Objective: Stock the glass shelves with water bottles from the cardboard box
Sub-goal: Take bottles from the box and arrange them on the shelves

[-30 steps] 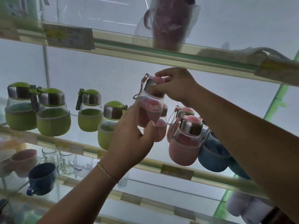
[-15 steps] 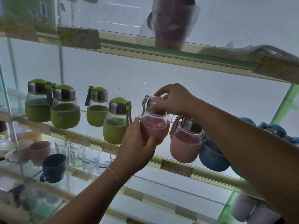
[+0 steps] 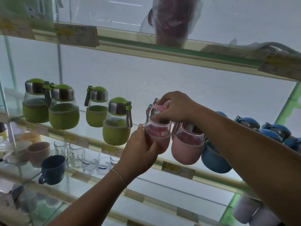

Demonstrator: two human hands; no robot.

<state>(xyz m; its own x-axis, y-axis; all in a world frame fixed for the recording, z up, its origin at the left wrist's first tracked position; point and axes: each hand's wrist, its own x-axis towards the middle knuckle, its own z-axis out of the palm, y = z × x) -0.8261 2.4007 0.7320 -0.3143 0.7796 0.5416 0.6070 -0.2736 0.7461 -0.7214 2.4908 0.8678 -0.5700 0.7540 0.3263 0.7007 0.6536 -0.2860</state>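
Far left, lower shelf: we see a dark blue mug point(image 3: 53, 169), a pinkish cup point(image 3: 39, 151) and clear drinking glasses point(image 3: 76, 154) standing on the glass.
Left, middle shelf: we count four green bottles point(image 3: 116, 126) with steel collars, upright on the middle glass shelf point(image 3: 91, 139), which runs across the frame with price tags on its front edge.
Left hand: our left hand point(image 3: 140, 154), just left of centre, wraps its fingers round the lower body of the pink bottle point(image 3: 158, 136); a thin bracelet point(image 3: 118, 176) sits on the wrist.
Pink bottle: at centre frame, upright, over the front of the middle shelf, between the nearest green bottle and a second pink bottle point(image 3: 187, 147); we cannot tell whether its base touches the glass.
Right hand: our right hand point(image 3: 174, 106) comes from the right and pinches the steel collar under the pink cap with curled fingers.
Right of centre: the second pink bottle leans, touching a blue bottle point(image 3: 215, 160); more blue caps line up toward the right edge.
Upper shelf: a dark red cup in clear plastic wrap point(image 3: 172, 20) stands at top centre.
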